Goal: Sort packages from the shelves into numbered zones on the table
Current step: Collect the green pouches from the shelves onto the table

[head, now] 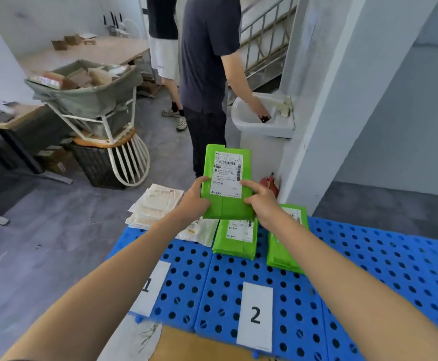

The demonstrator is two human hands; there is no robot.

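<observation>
I hold a green package (pixel 227 178) with a white shipping label upright above the far edge of the blue perforated table (pixel 369 269). My left hand (pixel 195 198) grips its lower left edge, and my right hand (pixel 260 200) grips its lower right edge with the index finger stretched across the label. Beneath it lie two more green packages, one (pixel 234 241) above the paper label "2" (pixel 255 315) and one (pixel 284 246) further right. Several white packages (pixel 158 204) lie at the far left, beyond the label "1" (pixel 151 286).
Two people stand beyond the table; one (pixel 207 61) reaches into a white sink (pixel 264 118). A grey cloth cart (pixel 87 92) full of parcels stands at left on a white wire stool. A red object (pixel 270 183) sits by the white pillar (pixel 329 100).
</observation>
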